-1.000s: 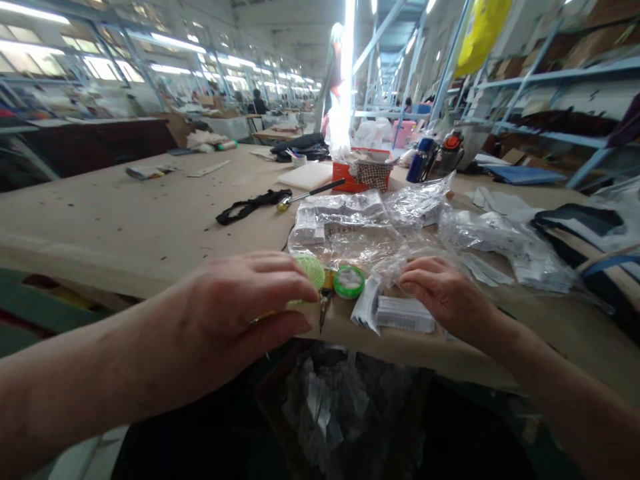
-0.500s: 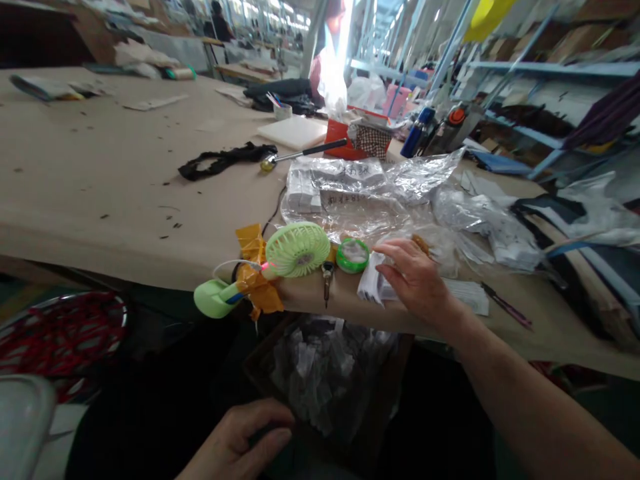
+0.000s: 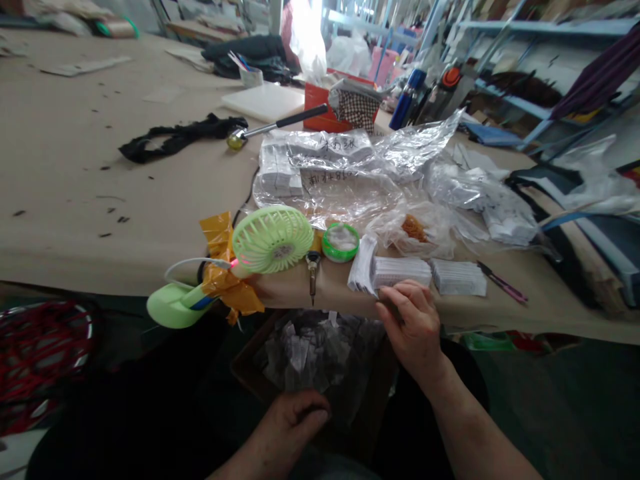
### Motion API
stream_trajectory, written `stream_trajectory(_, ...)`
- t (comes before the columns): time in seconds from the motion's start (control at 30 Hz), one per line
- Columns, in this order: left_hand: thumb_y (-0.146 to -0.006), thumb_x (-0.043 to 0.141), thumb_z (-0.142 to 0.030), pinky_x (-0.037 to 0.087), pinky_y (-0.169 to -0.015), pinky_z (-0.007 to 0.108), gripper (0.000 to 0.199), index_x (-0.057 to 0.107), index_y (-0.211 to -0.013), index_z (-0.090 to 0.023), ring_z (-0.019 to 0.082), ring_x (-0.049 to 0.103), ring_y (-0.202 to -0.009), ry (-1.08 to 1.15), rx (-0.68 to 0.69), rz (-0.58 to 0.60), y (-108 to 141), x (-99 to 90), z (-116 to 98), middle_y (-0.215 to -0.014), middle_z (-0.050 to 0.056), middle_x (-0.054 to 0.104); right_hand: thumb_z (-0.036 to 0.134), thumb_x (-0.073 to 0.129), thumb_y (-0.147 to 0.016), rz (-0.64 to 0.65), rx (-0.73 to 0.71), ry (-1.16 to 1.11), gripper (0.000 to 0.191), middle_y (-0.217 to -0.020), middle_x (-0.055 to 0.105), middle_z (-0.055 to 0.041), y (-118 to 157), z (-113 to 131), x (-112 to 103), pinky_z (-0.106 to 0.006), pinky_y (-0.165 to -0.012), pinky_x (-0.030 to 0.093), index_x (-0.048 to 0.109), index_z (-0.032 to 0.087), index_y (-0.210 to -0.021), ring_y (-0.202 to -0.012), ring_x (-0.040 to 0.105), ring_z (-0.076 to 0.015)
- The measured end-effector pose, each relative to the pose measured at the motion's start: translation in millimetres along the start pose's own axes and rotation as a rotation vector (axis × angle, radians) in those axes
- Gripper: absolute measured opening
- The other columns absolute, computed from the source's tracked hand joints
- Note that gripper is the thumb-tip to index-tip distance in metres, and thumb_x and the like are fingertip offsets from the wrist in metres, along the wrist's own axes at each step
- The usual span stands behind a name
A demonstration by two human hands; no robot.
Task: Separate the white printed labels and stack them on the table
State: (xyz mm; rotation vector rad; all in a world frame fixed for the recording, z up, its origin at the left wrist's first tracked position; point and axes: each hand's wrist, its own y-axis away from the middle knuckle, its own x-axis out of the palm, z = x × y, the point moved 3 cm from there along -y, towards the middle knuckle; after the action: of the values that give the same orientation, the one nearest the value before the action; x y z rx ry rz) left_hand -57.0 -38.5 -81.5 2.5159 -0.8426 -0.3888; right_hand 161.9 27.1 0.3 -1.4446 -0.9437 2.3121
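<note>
Paper stack (image 3: 401, 270) beyond right grip (image 3: 415, 327), perhaps touching.

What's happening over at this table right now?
A person is at a cluttered table with both hands bare. Their right hand is at the near edge, fingertips beside the middle stack of white slips; whether they touch is unclear. The left hand is lower, over a box of pale scraps; I can't tell if it holds anything. A light-green fan is by the table edge, near orange tape.
</note>
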Motion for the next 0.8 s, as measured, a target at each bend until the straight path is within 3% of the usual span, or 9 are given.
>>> stream_trajectory(0.33, -0.080, 0.053, -0.027, 0.042, -0.070, 0.026, 0.017, 0.067, -0.077, -0.018, 0.015, 0.057, -0.075, 0.112, 0.000, 0.005, -9, 3.6, -9, -0.073, -0.001, 0.064, 0.010, 0.060, -0.083, -0.056, 0.007, -0.146, 0.013, -0.076, 0.059, -0.0037, -6, 1, 4, -0.038, -0.078, 0.050, 0.063, 0.023, -0.083, -0.084, 0.057, -0.0204)
stream_trajectory(0.5, -0.078, 0.058, -0.025, 0.042, -0.069, 0.026, 0.014, 0.068, -0.077, -0.016, 0.015, 0.056, -0.072, 0.254, 0.040, 0.015, -25, 1.7, -52, -0.072, 0.001, 0.064, 0.011, 0.064, -0.082, -0.066, 0.020, -0.199, 0.012, -0.077, 0.057, -0.0016, -5, 5, 2, -0.037, -0.076, 0.051, 0.060, 0.023, -0.081, -0.085, 0.057, -0.0192)
stream_trajectory(0.67, -0.079, 0.064, -0.034, 0.047, -0.073, 0.027, 0.022, 0.066, -0.088, -0.014, 0.014, 0.059, -0.075, 0.771, 0.076, -0.016, -42, 8.9, -95, -0.080, 0.003, 0.065, 0.009, 0.066, -0.080, -0.021, -0.054, -0.256, 0.012, -0.079, 0.057, -0.0021, 6, 19, -4, -0.036, -0.076, 0.051, 0.060, 0.020, -0.082, -0.089, 0.055, -0.0187)
stream_trajectory(0.8, -0.078, 0.069, -0.038, 0.043, -0.063, 0.019, 0.025, 0.066, -0.084, -0.013, 0.008, 0.054, -0.068, 1.005, 0.100, -0.021, -46, 17.8, -112, -0.077, 0.001, 0.061, 0.006, 0.063, -0.081, 0.043, -0.123, -0.271, 0.013, -0.086, 0.062, -0.0037, 18, 37, -9, -0.039, -0.084, 0.051, 0.060, 0.018, -0.081, -0.098, 0.054, -0.0207)
